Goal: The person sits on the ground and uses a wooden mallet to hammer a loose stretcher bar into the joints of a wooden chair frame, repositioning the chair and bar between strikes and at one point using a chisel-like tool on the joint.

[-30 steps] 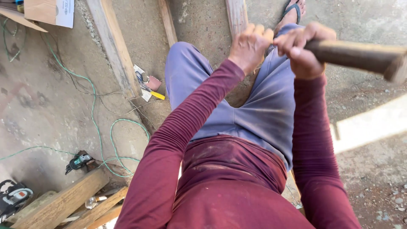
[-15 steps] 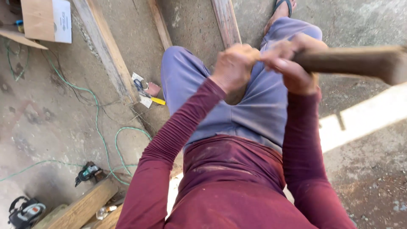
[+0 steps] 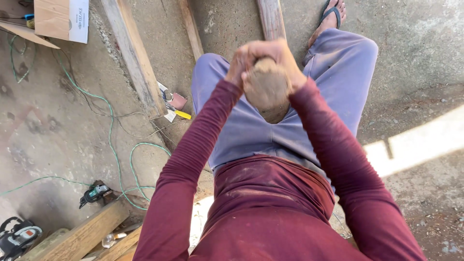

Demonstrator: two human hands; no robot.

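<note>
Both my hands grip a thick wooden handle (image 3: 266,84) whose rounded butt end points straight at the camera. My left hand (image 3: 240,60) wraps its left side and my right hand (image 3: 289,65) its right side, close together in front of my chest. The rest of the handle is hidden behind my hands. Below them are my legs in blue-grey trousers (image 3: 285,125) and a foot in a sandal (image 3: 331,17). A wooden plank (image 3: 270,19) runs between my legs on the concrete floor.
Long planks (image 3: 135,58) lie on the floor at the left. A green cable (image 3: 113,145) loops past a power tool (image 3: 94,193). A cardboard box (image 3: 60,19) sits top left, small items (image 3: 174,104) by the plank, more timber (image 3: 82,237) bottom left.
The handle swung from pointing out to the right to pointing end-on at the camera, and my hands moved together to the centre.
</note>
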